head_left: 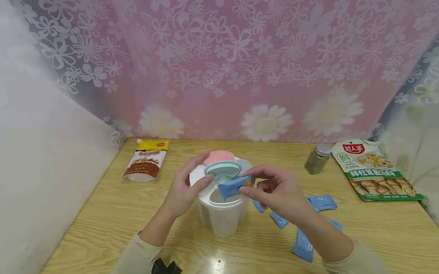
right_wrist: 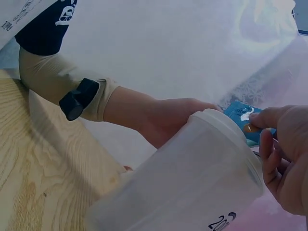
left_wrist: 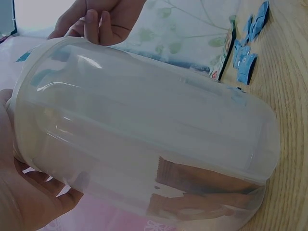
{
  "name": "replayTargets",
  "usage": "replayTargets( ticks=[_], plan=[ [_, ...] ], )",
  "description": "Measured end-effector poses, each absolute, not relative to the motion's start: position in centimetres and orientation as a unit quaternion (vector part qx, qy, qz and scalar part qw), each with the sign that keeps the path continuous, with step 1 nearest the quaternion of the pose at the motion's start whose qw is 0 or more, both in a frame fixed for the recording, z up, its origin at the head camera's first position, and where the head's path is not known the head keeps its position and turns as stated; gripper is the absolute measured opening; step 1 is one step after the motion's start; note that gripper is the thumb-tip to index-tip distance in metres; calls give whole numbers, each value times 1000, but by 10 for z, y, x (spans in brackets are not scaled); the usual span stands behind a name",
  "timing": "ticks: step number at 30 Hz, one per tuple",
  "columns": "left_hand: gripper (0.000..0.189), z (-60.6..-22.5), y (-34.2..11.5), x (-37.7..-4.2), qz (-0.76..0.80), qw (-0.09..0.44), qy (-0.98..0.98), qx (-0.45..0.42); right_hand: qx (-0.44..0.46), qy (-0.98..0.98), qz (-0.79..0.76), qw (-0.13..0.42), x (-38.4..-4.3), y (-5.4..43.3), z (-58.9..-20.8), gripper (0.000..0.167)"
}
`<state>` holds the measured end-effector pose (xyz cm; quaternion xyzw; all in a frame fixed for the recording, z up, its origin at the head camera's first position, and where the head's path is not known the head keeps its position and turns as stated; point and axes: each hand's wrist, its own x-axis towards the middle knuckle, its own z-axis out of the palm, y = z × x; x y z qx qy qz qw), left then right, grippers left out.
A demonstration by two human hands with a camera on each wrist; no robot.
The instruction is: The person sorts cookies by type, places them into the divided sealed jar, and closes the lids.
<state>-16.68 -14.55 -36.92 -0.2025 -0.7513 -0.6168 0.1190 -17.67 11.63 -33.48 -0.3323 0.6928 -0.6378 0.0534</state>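
Observation:
A clear plastic canister (head_left: 224, 223) with compartments stands on the table, its white lid bearing pink, grey and teal caps. The teal cap (head_left: 223, 168) is flipped up, and the opening below it is uncovered. My left hand (head_left: 180, 192) holds the canister at the left side of its lid, thumb on top beside the raised cap. Between thumb and fingers, my right hand (head_left: 279, 192) pinches a small blue sachet (head_left: 231, 188), tilted over that opening. Through the wall in the left wrist view, brown packets (left_wrist: 207, 179) show low in one compartment.
Several blue sachets (head_left: 304, 245) lie right of the canister, partly behind the right forearm. Farther right are a glass jar (head_left: 316, 161) of dried herbs and a green-and-white food bag (head_left: 376, 172). At the left lies a spouted pouch (head_left: 146, 162). A floral curtain (head_left: 222, 63) hangs behind.

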Motion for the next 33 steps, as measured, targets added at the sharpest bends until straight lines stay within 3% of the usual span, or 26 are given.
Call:
replayTargets(
  ticks=[6,25,33],
  plan=[
    [58,-369,-146,-167,-610,120,-756,-204,-342,703,-621,48,-175,111,-337,24],
    [57,-370,-147,-168,-613,111,-757,-197,-316,687,-643,121,-180,122,-339,27],
    [57,-371,-147,-169,-611,116,-756,-201,-322,664,-663,124,-183,137,-341,31]
  ],
)
